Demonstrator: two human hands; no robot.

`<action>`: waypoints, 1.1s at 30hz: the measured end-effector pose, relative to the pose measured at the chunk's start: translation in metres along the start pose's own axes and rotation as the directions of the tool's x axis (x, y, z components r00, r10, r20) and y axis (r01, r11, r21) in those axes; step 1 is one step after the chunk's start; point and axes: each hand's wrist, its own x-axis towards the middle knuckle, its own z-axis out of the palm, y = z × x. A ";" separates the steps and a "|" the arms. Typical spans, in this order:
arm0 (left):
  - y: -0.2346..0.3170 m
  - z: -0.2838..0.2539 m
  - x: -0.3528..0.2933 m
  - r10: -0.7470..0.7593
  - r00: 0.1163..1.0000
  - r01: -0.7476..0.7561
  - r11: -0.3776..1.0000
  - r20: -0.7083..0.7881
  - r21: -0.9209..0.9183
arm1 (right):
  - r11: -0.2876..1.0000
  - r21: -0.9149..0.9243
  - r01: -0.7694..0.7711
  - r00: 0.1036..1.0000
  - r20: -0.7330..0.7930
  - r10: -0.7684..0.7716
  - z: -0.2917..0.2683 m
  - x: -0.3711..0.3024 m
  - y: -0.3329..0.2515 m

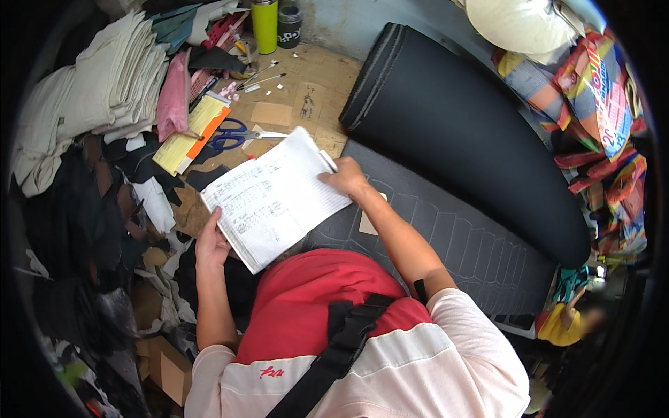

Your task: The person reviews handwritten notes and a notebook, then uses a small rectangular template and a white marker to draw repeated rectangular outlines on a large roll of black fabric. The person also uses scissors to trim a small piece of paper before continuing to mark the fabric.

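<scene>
An open notebook (275, 198), its pages covered in handwriting, is held in front of the person's body, over the near part of the desk (331, 66). The left hand (212, 240) has its fingers closed on the left edge; the right hand (343, 180) has its fingers closed on the right edge.

At the far side, a lime-green bottle (265, 28) stands just beside a dark jar (289, 29); what either contains cannot be seen. On the far right are bright plaid bags (603, 90), their contents hidden. Scissors (249, 134) with blue handles lie just beyond the notebook, beside a yellow and orange pad (191, 132) to the left. Folded pale cloth (104, 76) is piled far left. A large black roll (460, 139) lies on the right.
</scene>
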 end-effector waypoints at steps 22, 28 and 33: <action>-0.088 0.040 -0.010 0.231 0.680 -0.575 -0.423 0.696 0.701 | 0.954 -0.206 0.216 0.947 -0.195 -0.257 0.018 -0.021 0.015; -0.087 0.026 -0.011 0.300 0.645 -0.546 -0.462 0.703 0.699 | 0.855 -0.410 0.317 0.860 -0.256 -0.442 0.032 0.078 -0.054; -0.086 0.027 -0.012 0.320 0.640 -0.569 -0.414 0.699 0.711 | 0.847 -0.485 0.217 0.852 -0.330 -0.407 0.042 0.134 -0.089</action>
